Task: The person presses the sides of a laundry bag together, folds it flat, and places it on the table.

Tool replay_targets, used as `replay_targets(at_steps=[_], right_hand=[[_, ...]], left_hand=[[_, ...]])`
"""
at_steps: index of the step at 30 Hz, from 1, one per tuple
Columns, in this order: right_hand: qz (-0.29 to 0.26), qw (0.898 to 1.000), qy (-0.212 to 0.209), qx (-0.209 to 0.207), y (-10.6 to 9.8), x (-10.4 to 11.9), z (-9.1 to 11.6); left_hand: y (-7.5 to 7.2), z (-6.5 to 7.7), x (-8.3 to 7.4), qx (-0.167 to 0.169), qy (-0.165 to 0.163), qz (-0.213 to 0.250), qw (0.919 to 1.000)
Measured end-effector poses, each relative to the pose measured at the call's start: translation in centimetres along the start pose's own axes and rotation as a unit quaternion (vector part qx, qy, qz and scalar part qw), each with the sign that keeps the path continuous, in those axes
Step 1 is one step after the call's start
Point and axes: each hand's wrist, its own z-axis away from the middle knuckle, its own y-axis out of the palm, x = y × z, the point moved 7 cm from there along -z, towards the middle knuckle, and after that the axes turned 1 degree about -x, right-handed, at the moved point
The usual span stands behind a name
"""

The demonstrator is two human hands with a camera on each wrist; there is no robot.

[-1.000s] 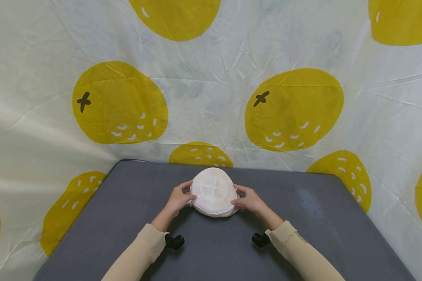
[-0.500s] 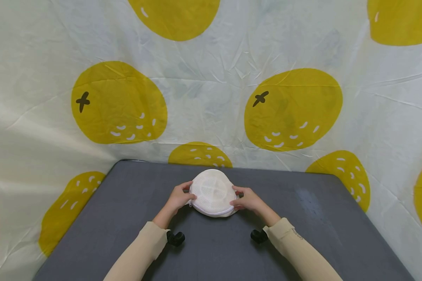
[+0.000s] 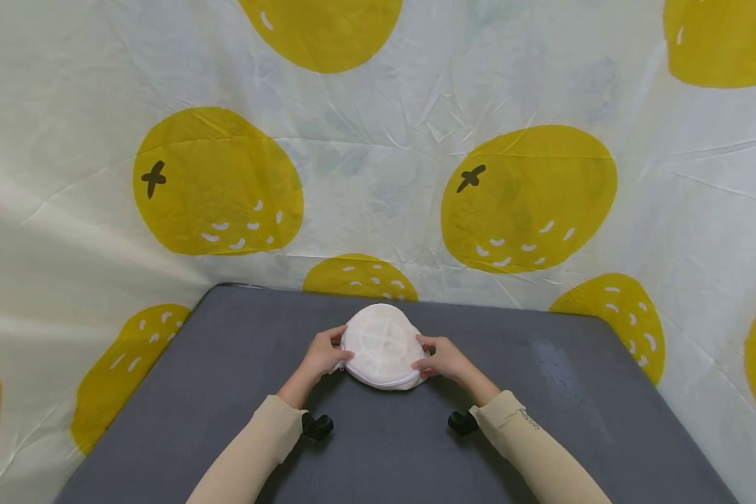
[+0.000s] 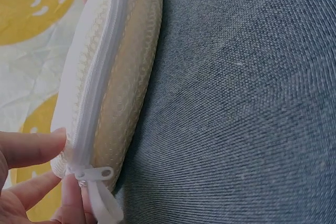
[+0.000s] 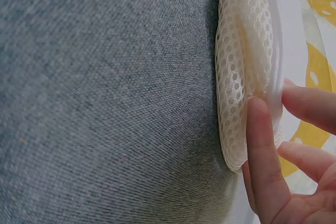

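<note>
A rounded white mesh laundry bag (image 3: 383,346) rests on the dark grey table, domed on top. My left hand (image 3: 320,355) pinches its left edge, thumb on the upper face. On the opposite edge, my right hand (image 3: 444,357) holds the bag between thumb and fingers. A white zipper (image 4: 100,77) runs along the side facing me, closed along the stretch in the left wrist view. Its pull tab (image 4: 100,173) and a white fabric loop (image 4: 105,203) hang beside my left fingertips. In the right wrist view, one finger (image 5: 261,135) lies against the honeycomb mesh (image 5: 233,77).
The grey cloth-covered table (image 3: 378,455) extends on all sides of the bag. Behind it hangs a white curtain (image 3: 365,196) printed with large yellow fruit. Black wrist cameras, one of them the left one (image 3: 318,427), sit at both sleeve cuffs.
Both hands keep their hold at the bag's edges. The bag's far top edge sits slightly lower than a second ago, and the head view has shifted a little.
</note>
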Motion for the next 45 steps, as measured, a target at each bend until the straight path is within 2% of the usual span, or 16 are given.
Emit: replay_targets(at_steps=[2, 4, 7, 9, 12, 15, 19, 20, 22, 25, 27, 33, 39, 45], right_hand=[[0.018, 1.0, -0.009, -0.002, 0.0, 0.2, 0.0], [0.068, 0.997, -0.024, -0.013, -0.2, 0.5, 0.0], [0.15, 0.987, -0.041, -0.029, -0.6, 1.1, 0.2], [0.202, 0.977, -0.05, -0.034, -0.7, 1.5, 0.5], [0.233, 0.97, -0.061, -0.026, -0.9, 1.9, 0.9], [0.264, 0.96, -0.091, -0.014, -0.9, 2.6, 1.3], [0.286, 0.947, -0.145, 0.016, -0.6, 3.3, 1.8], [0.291, 0.944, -0.156, 0.024, -0.5, 3.5, 1.9], [0.297, 0.939, -0.17, 0.043, -0.3, 3.6, 2.1], [0.31, 0.932, -0.177, 0.064, -0.1, 3.4, 2.0], [0.319, 0.928, -0.177, 0.077, 0.1, 3.1, 1.8], [0.327, 0.921, -0.185, 0.108, 0.8, 2.7, 1.2], [0.345, 0.908, -0.205, 0.121, 1.5, 3.0, 0.5], [0.392, 0.886, -0.217, 0.121, 2.1, 3.2, -0.2]], left_hand=[[-0.1, 0.0, -0.1, 0.002, 0.002, -0.001, 1.0], [-0.2, 0.1, -0.3, 0.007, 0.005, -0.008, 0.9999], [-0.4, 0.1, -0.4, 0.02, 0.015, -0.022, 0.9995], [-0.7, 0.2, -0.4, 0.026, 0.021, -0.03, 0.999], [-0.9, 0.3, -0.6, 0.033, 0.032, -0.042, 0.998], [-1.0, 0.5, -0.9, 0.037, 0.043, -0.064, 0.9963], [-1.0, 0.9, -1.4, 0.04, 0.08, -0.113, 0.9896], [-1.0, 1.0, -1.5, 0.041, 0.093, -0.133, 0.9858], [-0.8, 1.1, -1.8, 0.045, 0.129, -0.186, 0.973], [-0.3, 1.2, -2.3, 0.052, 0.177, -0.263, 0.9471], [0.2, 1.2, -2.7, 0.064, 0.201, -0.296, 0.9317], [1.9, 0.8, -3.2, 0.109, 0.23, -0.36, 0.8977], [3.0, 0.4, -3.4, 0.139, 0.222, -0.383, 0.886], [3.5, 0.5, -3.6, 0.156, 0.216, -0.408, 0.8731]])
